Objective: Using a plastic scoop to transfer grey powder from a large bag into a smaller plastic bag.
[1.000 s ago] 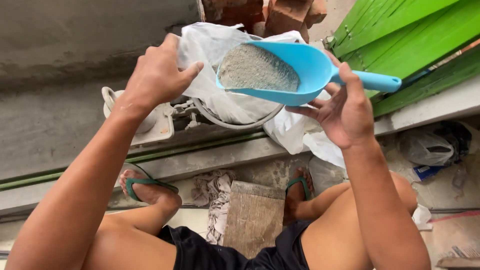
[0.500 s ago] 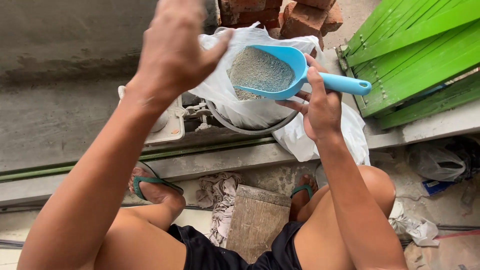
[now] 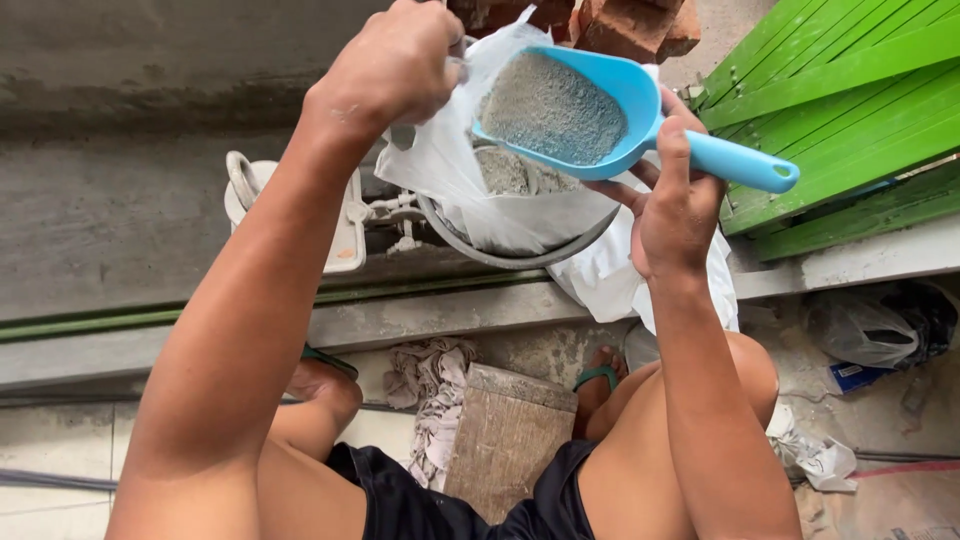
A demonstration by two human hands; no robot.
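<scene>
Head view: right hand (image 3: 672, 205) grips scoop (image 3: 640, 110); left hand (image 3: 395, 65) pinches bag (image 3: 450, 160).

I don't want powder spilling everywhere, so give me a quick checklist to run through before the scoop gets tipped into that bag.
1. Scoop over the bag's mouth: ok, it hangs above the white plastic bag.
2. Bag held open: ok, the left hand pinches its rim.
3. Grip on the handle: ok, the right hand wraps it.
4. Load level: not ok, the grey powder is heaped.
5. Bag seated in the metal bowl: ok.
6. Room left in the bag: cannot tell.
</scene>
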